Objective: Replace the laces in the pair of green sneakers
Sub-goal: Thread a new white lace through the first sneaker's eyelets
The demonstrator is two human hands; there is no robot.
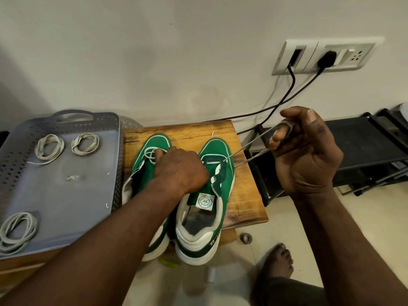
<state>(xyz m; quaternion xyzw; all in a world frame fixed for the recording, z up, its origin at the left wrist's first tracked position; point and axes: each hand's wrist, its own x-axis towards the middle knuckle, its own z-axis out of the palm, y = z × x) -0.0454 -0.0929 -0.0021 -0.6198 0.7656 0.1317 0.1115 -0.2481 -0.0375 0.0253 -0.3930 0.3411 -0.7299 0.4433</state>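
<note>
A flat pale lace (249, 146) runs taut in two strands from the front eyelets of the green fabric right sneaker (217, 149) to the right hand (309, 155), looped round a curled finger, while the left hand (181, 168), its fingers hidden, rests across it and the left sneaker (152, 142) on a grained wooden stool (187, 132) beside a perforated grey tray (66, 195) of coiled laces (49, 146).

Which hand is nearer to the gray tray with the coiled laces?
Left. The left hand rests on the green sneakers, just beside the tray; the right hand is raised on the far side of the sneakers, gripping a taut lace.
</note>
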